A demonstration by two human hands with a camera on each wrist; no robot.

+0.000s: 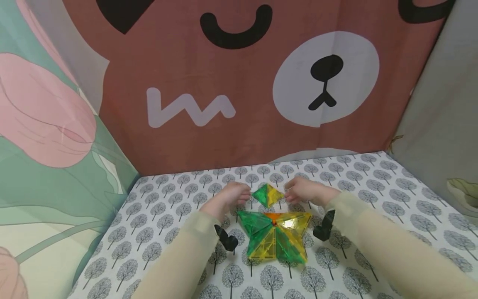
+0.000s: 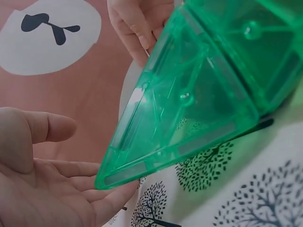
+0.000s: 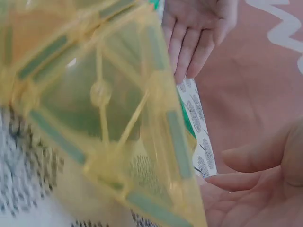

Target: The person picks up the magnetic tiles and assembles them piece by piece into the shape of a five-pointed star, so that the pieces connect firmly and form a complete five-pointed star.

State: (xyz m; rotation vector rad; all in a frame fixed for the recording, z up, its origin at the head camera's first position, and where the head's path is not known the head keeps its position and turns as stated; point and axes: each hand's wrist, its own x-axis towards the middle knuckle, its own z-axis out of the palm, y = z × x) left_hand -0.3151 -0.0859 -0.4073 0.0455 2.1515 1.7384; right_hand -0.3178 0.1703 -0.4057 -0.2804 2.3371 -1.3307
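Observation:
A star-shaped figure of magnetic tiles (image 1: pixel 276 245), see-through green, yellow and orange, lies on the tree-patterned cloth. Just beyond it is a small diamond (image 1: pixel 267 195) of tiles, green on the left and yellow on the right. My left hand (image 1: pixel 235 194) is at the diamond's left side, my right hand (image 1: pixel 304 191) at its right. Both have relaxed fingers and no visible grip. A green triangular tile (image 2: pixel 189 94) of the star fills much of the left wrist view; a yellow tile (image 3: pixel 94 109) does so in the right. These tiles partly hide the fingertips.
White cloth (image 1: pixel 160 245) printed with dark trees covers the surface. A brown curtain (image 1: pixel 254 141) with a bear face hangs at the back. A floral curtain (image 1: pixel 48 187) stands on the left and a pale one (image 1: pixel 437 120) on the right.

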